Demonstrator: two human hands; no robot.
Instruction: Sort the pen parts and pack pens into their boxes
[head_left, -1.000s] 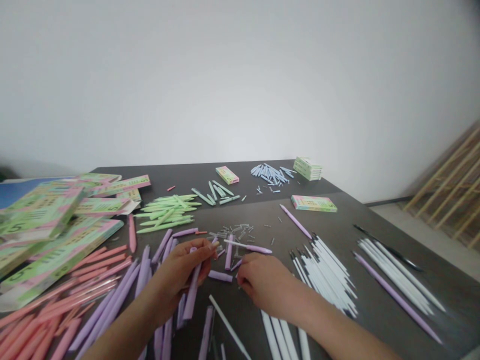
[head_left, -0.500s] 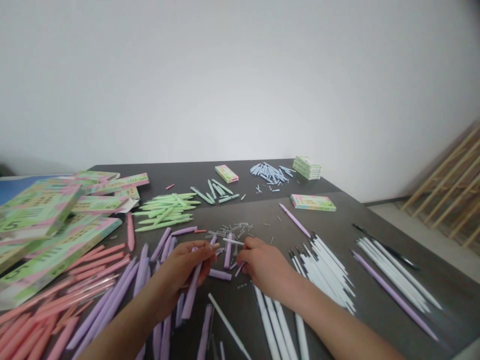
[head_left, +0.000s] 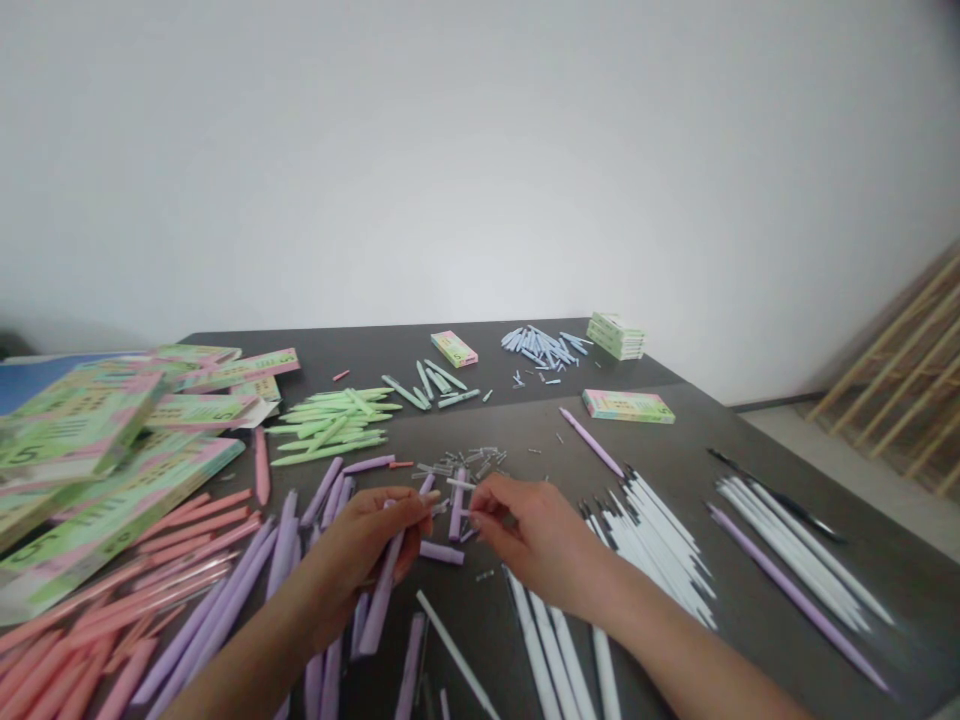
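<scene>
My left hand (head_left: 390, 525) is closed around a purple pen barrel (head_left: 381, 600), which slants down toward me. A small pale tip (head_left: 439, 507) shows at its fingertips, too small to name. Just to the right, my right hand (head_left: 525, 530) has thumb and forefinger drawn close together; a tiny pale piece seems to be between them, but I cannot make it out. A short white stick (head_left: 459, 484) lies by the right fingertips, across another purple barrel (head_left: 457, 508). Small clear parts (head_left: 480, 460) are scattered behind the hands.
Green-pink boxes (head_left: 112, 420) and coral barrels (head_left: 187, 540) lie at left, light green barrels (head_left: 330, 425) farther back. White refills (head_left: 660, 545) spread at right beside a purple pen (head_left: 795, 595). Blue pen parts (head_left: 544, 346) and stacked boxes (head_left: 616, 336) stand at the far edge.
My right hand has shifted slightly left, toward the left hand, and its fingers have turned. The left hand still holds the purple barrel in nearly the same place.
</scene>
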